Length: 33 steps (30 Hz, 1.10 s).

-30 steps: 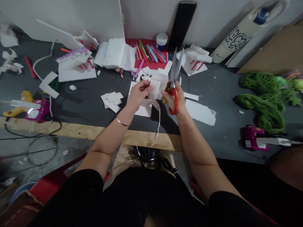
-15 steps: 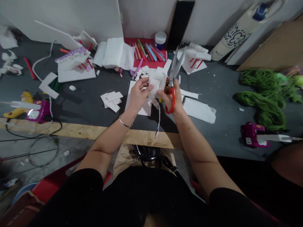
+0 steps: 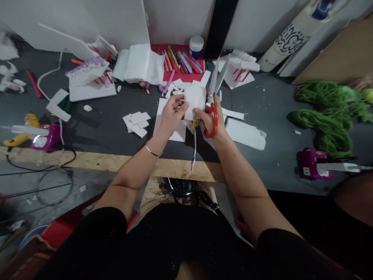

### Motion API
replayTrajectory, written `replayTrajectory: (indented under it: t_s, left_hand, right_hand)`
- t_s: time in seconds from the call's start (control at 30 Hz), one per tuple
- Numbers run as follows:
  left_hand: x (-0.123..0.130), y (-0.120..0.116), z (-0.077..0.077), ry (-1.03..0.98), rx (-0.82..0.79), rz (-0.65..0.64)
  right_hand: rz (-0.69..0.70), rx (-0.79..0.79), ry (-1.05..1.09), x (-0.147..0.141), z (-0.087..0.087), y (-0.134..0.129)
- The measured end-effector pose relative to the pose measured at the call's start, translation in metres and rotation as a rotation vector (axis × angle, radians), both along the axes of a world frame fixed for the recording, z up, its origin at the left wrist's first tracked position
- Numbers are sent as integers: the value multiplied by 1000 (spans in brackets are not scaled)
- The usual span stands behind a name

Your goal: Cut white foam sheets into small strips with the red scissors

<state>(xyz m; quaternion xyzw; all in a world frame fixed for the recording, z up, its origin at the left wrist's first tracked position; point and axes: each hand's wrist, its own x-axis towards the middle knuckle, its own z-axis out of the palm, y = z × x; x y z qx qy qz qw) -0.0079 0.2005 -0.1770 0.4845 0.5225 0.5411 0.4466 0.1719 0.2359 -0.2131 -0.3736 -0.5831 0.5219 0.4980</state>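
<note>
My left hand [image 3: 172,114] pinches a folded white foam sheet piece [image 3: 195,102] from its left side. My right hand [image 3: 212,119] holds orange-red handled scissors [image 3: 214,83] with the blades pointing up and slightly apart, and its fingers rest against the piece's right edge. A thin white strip [image 3: 193,149] hangs below the hands. Under them lies a flat white sheet [image 3: 167,120]. A yellow loop [image 3: 196,123] shows between my hands, partly hidden, and I cannot tell what it belongs to.
Cut white pieces [image 3: 136,124] lie left of my hands. Behind are a red board with several markers [image 3: 177,62] and white foam models with red sticks [image 3: 240,68]. Magenta-yellow glue guns [image 3: 46,138] and green yarn [image 3: 323,116] lie at the sides. A wooden edge [image 3: 116,162] runs along the front.
My right hand and the scissors have moved left, closer to the white piece. The whole view has shifted slightly upward.
</note>
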Motion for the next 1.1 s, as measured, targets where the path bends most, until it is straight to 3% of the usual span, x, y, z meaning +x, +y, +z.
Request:
replayTrajectory:
  t_s: [0.17, 0.27, 0.7, 1.1]
  left_hand:
    - [-9, -2, 17, -82, -145, -205]
    - [-9, -5, 25, -113, -215, -252]
    - [-3, -1, 18, -132, -190, -106]
    - [4, -4, 16, -139, -195, -29]
  right_hand:
    - [-23, 42, 14, 8, -3, 10]
    - [-40, 69, -5, 10, -6, 12]
    - [-111, -49, 129, 0, 5, 4]
    - [-151, -27, 110, -7, -11, 3]
